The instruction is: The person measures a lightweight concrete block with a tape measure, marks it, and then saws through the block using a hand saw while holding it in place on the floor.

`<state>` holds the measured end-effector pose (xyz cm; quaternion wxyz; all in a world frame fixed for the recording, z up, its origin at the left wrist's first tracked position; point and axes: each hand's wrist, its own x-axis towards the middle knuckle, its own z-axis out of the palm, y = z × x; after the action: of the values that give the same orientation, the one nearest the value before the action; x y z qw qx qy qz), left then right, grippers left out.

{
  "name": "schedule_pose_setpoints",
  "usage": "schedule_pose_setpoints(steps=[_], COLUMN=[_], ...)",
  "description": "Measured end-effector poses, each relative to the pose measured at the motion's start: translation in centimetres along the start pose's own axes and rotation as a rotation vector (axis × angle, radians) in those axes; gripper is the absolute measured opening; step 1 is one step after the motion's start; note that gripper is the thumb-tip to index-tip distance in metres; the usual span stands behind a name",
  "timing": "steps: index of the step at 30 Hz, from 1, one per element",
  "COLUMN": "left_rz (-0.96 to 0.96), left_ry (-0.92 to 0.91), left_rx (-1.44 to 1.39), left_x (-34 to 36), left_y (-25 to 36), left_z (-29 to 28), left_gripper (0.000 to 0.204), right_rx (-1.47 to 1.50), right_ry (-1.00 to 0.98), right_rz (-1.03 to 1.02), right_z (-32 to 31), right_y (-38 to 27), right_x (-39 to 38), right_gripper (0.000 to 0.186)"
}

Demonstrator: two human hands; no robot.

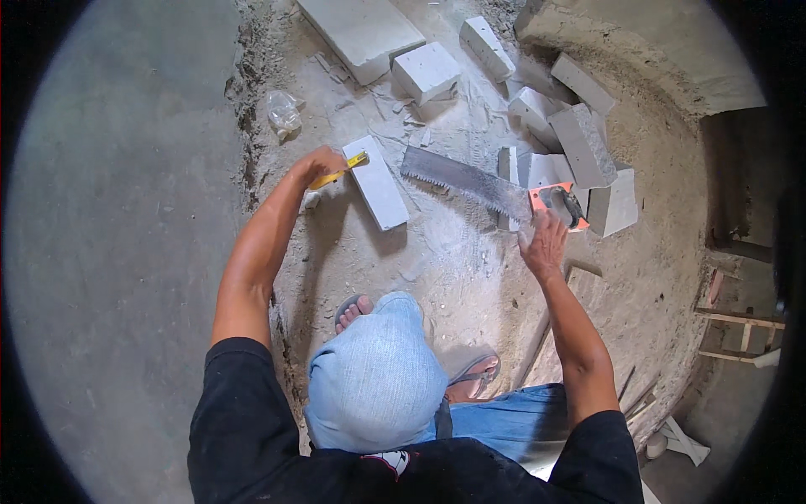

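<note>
My left hand (322, 163) is closed around a tape measure (329, 179), whose yellow blade reaches over the upper end of a white block (375, 185). This block lies lengthwise on the dusty ground in front of me. To its right, a handsaw (466, 180) with a dusty toothed blade and an orange-and-black handle lies across some cut blocks, its tip pointing left. My right hand (547, 242) is at the near edge of that handle, fingers stretched out and thumb apart. Its fingertips meet the handle or lie just beside it.
Several cut blocks (582, 144) are heaped at the right, around the saw handle. A large slab (363, 34) and a smaller block (426, 72) lie farther off. A crumpled clear plastic bag (285, 114) sits near the rough edge of the smooth grey floor (126, 210).
</note>
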<state>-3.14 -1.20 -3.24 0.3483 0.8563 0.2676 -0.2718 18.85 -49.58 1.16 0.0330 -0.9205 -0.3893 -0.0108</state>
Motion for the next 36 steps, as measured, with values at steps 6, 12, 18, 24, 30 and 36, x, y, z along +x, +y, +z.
schedule_pose_setpoints(steps=[6,12,18,24,30,36], left_rz=[-0.191,-0.165,0.068,-0.097,-0.017,0.174], left_ry=[0.037,0.038,0.010,0.074,0.017,0.071], left_rx=[-0.247,-0.145,0.168,-0.027,0.043,0.144], left_x=[-1.1,-0.2,0.0,-1.2,2.7,3.9], left_y=[0.7,2.4,-2.1,0.5,1.8,-10.4], left_z=[-0.2,0.4,-0.6,-0.4,2.7,0.3], left_gripper=[0.036,0.041,0.039,0.035,0.028,0.029], right_rx=[0.169,0.246,0.516,0.602,0.670,0.903], right_ry=[-0.005,0.248,0.254,0.104,-0.127,-0.505], right_rz=[0.419,0.744,0.809,0.955,0.879,0.553], right_z=[0.9,2.1,2.2,1.7,-3.9,-10.4], right_y=[1.1,4.2,4.1,8.0,9.0,1.4], right_x=[-0.1,0.7,3.6,4.4,3.3,5.0], right_gripper=[0.059,0.065,0.087,0.096,0.067,0.047])
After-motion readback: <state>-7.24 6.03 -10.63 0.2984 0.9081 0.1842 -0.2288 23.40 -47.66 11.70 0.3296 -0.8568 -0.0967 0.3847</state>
